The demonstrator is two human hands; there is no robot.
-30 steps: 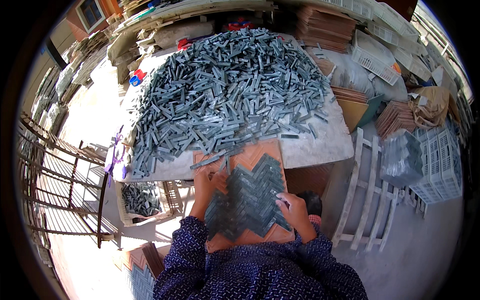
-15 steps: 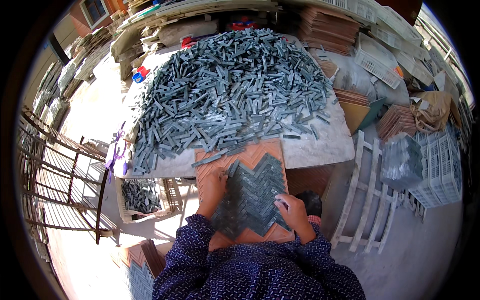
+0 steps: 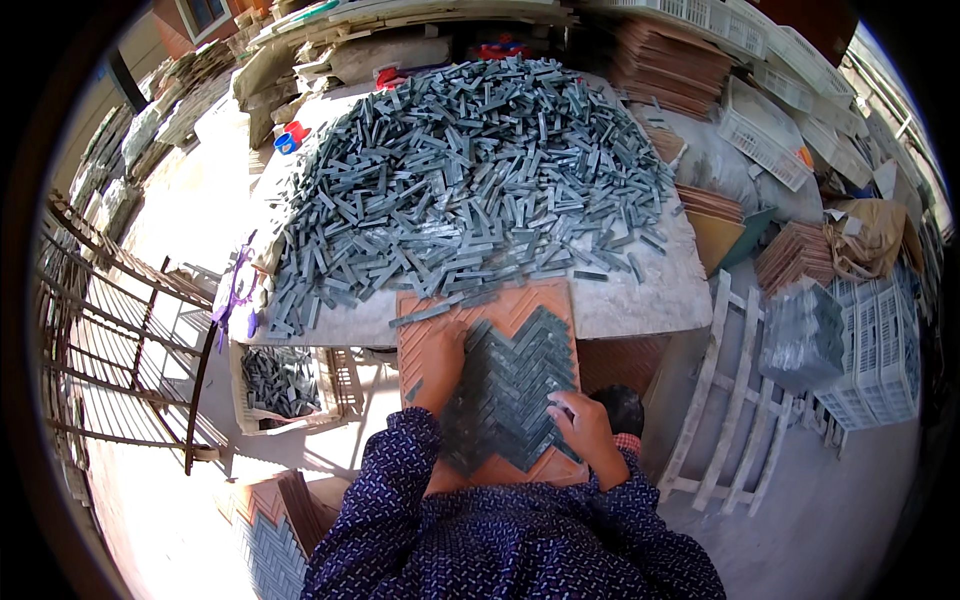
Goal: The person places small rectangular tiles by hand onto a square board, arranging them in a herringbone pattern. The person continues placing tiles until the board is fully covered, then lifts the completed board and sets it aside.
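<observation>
Two dark blue, pale-flecked sleeves (image 3: 380, 490) lie nearest; just beyond, a herringbone panel (image 3: 510, 385) of narrow grey-green strips, closely set and zigzag along its far edge, lies on a ridged orange board (image 3: 545, 295); the panel sits between the hands; the left hand (image 3: 440, 365) is over its left side, back upward, fingers mostly hidden, so whether it grips anything I cannot tell; the right hand (image 3: 585, 425) is at its right edge, thumb and forefinger close together, anything between them too small to make out; farther on, a loose strip (image 3: 418, 316) slants across the board's upper left corner; beyond, a broad heap (image 3: 470, 180) of similar strips covers much of the pale worktop (image 3: 640, 305).
</observation>
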